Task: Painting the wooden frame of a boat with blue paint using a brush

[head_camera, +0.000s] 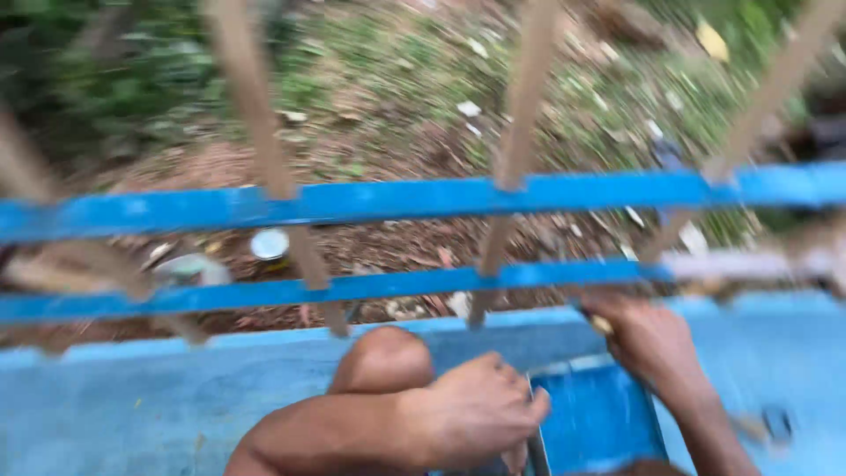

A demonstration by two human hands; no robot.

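Note:
The view is blurred by motion. My left hand (480, 410) is closed on the metal rim of a blue rectangular container (595, 419) low in the middle, next to my bent knee (383, 357). My right hand (648, 339) reaches up to the lower blue rail (397, 284) of a railing. Its fingers are curled round a small pale object (601, 324) that is too blurred to identify. The rail turns from blue to pale grey (749, 264) just right of that hand.
An upper blue rail (397, 198) crosses brown upright bars (520, 132). A blue-painted ledge (132, 397) runs below. Beyond the railing lies sloping ground with dirt, leaves, litter, a round tin (270, 244) and green plants (106, 79).

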